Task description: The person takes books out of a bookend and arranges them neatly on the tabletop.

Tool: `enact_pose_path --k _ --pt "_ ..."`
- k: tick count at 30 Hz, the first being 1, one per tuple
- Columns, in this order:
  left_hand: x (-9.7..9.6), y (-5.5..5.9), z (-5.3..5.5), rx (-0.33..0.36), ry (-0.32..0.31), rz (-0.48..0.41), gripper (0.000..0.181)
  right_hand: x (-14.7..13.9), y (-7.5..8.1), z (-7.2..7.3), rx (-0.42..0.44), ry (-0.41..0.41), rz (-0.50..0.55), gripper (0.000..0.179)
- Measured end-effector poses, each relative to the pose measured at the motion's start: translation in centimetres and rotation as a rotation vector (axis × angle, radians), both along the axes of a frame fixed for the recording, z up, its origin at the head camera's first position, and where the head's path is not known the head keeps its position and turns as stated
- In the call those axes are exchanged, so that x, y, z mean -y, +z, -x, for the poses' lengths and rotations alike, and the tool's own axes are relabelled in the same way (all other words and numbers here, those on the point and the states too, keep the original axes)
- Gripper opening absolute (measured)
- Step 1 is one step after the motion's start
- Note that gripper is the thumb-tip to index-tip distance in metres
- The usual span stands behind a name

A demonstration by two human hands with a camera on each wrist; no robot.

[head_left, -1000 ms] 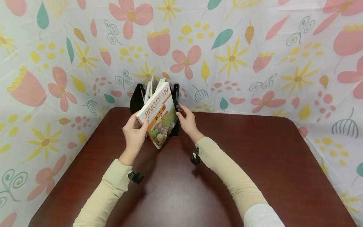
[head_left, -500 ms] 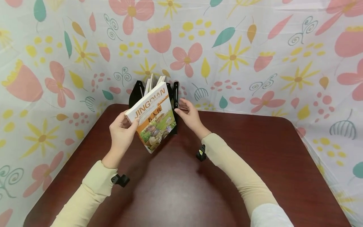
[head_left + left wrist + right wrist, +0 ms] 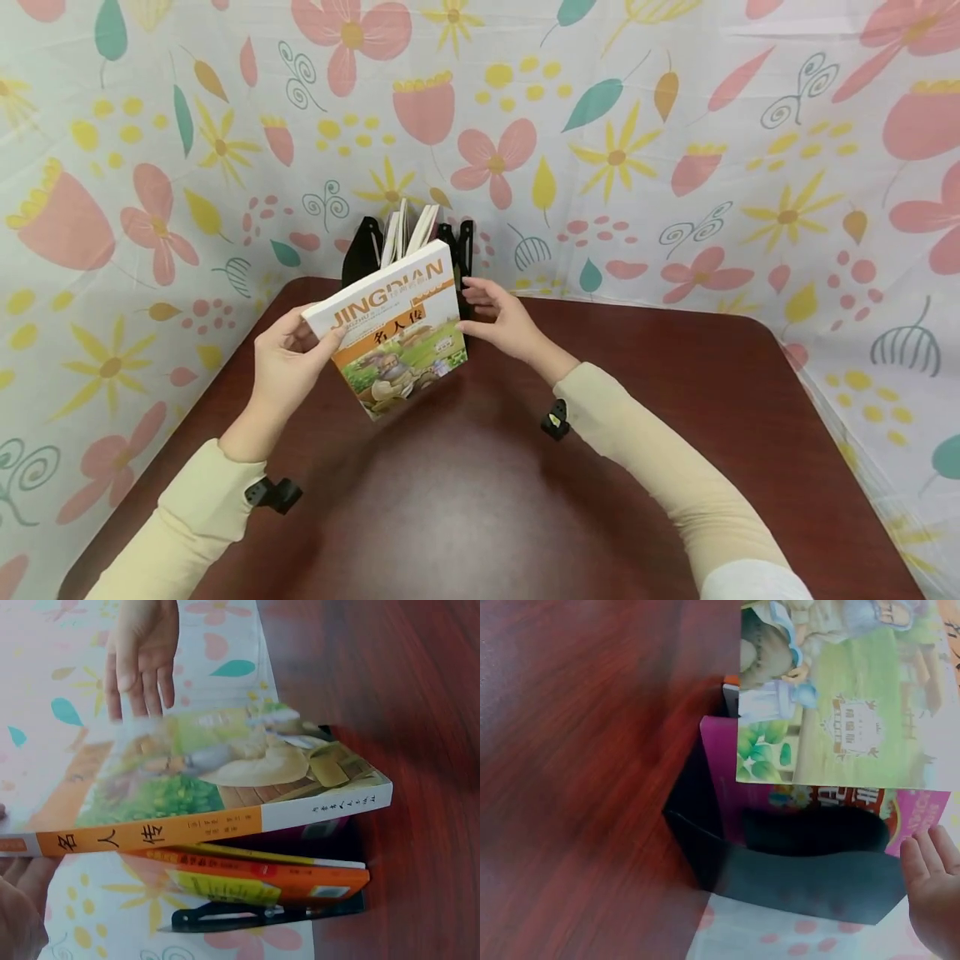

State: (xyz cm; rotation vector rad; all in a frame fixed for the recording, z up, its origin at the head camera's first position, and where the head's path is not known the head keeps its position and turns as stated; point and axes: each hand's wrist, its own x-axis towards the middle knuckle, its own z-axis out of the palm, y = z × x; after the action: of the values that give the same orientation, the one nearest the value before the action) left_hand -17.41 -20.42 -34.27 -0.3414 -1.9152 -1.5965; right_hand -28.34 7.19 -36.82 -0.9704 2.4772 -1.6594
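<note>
Screened-off tabletop corner, wider room unclear: flower-printed cloth (image 3: 558, 250) behind and beside reddish-brown table (image 3: 660, 383).

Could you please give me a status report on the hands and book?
Left hand grips tilted book by upper-left corner. Right hand open, near its right edge. Black book stand close behind.

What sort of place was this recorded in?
Probably an indoor corner staged for filming: creased floral sheeting hangs behind and beside a reddish-brown table, and two small black wrist-worn devices look like cameras.
</note>
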Motion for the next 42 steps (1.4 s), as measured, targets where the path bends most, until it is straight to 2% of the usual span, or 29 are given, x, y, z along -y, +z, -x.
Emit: enact_pose_path --k 4,8,11,16,22,28,32,35,42 --pt "0.6 -0.3 -0.2 0.059 -0.041 -0.067 0.028 0.1 -0.8 -1.3 0.008 0.018 -0.040 0.071" --pt "1.1 -0.8 -0.4 0.113 -0.109 -0.170 0.041 0.2 -1.7 -2.5 0.029 0.055 -0.080 0.074" --pt "1.5 -1.0 -0.4 0.133 -0.158 -0.190 0.045 0.2 -2.1 -3.0 0.046 0.087 -0.090 0.073" --pt "1.8 -1.4 -0.3 0.162 -0.203 -0.165 0.042 0.1 -3.0 -3.5 0.069 0.135 -0.091 0.069" --pt "1.5 -1.7 -0.2 0.167 -0.199 -0.097 0.038 -0.6 -4.2 -4.3 0.064 0.187 -0.095 0.053" --pt "1.0 -1.7 0.3 0.174 -0.234 -0.030 0.031 -1.5 -4.8 -5.4 0.085 0.144 -0.100 0.044" --pt "0.8 -1.4 0.9 0.185 -0.221 0.025 0.037 -2.0 -4.8 -5.9 0.079 0.130 -0.089 0.043" --pt "0.6 -1.0 1.6 0.206 -0.220 0.066 0.035 -2.4 -4.7 -6.4 0.078 0.115 -0.063 0.043" --pt "-0.7 -0.7 2.6 0.213 -0.299 0.085 0.035 -3.7 -4.1 -8.1 0.130 0.030 -0.006 0.041"
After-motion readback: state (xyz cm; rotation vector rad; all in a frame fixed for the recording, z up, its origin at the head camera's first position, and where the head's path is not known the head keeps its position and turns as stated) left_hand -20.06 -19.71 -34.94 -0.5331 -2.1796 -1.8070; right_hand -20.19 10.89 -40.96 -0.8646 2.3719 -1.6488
